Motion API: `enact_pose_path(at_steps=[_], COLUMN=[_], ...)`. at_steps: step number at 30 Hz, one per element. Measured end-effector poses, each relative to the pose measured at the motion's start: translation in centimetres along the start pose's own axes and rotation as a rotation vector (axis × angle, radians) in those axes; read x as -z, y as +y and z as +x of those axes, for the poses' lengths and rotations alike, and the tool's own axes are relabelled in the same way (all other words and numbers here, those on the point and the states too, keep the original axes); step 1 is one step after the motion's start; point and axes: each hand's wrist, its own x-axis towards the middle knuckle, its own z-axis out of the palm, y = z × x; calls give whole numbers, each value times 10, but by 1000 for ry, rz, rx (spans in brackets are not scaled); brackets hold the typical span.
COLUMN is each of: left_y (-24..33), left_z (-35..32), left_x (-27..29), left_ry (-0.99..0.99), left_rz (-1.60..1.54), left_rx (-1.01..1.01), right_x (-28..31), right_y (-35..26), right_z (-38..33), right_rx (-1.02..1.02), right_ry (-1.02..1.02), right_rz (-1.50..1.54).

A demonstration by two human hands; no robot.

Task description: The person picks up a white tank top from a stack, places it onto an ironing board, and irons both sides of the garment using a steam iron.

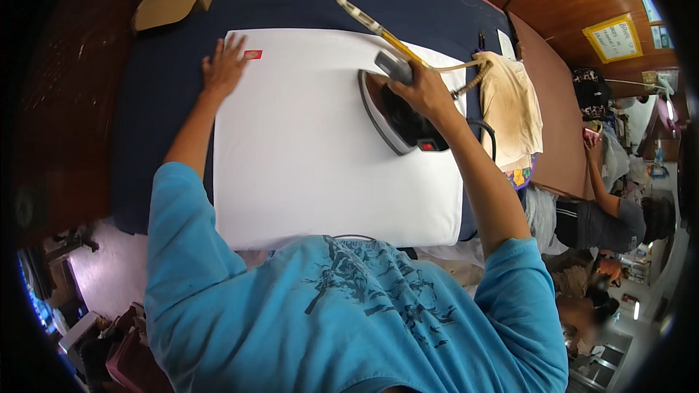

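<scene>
Overhead, yellow rectangular sign (pixel 613 38); red label (pixel 253 54) by left hand (pixel 223 67).

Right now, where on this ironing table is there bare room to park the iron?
Most open: the white cloth between the left hand and the iron held by the right hand. Also bare: the navy pad left of the cloth. Crowded: the right edge, with the folded tan cloth and hose.

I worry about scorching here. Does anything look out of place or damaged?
The folded tan cloth beside the flat white fabric shows brownish stains. The white fabric lies smooth and unmarked under the steam iron, gripped by the right hand; the left hand presses its corner.
</scene>
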Motion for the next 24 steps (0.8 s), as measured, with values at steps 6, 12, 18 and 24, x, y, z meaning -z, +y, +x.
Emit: enact_pose_path(at_steps=[6, 12, 18, 24], left_y=[-22, -29, -25, -29], left_z=[26, 29, 31, 30], left_x=[12, -1, 1, -3], left_ry=[-23, 7, 1, -18], left_rz=[49, 106, 119, 143], left_rx=[56, 72, 80, 87], right_x=[6, 36, 65, 85], right_y=[-18, 18, 107, 148], right_z=[85, 133, 146, 139], right_rx=[-32, 182, 98, 116], right_ry=[-50, -253, -169, -180], right_rz=[-94, -117, -128, -174])
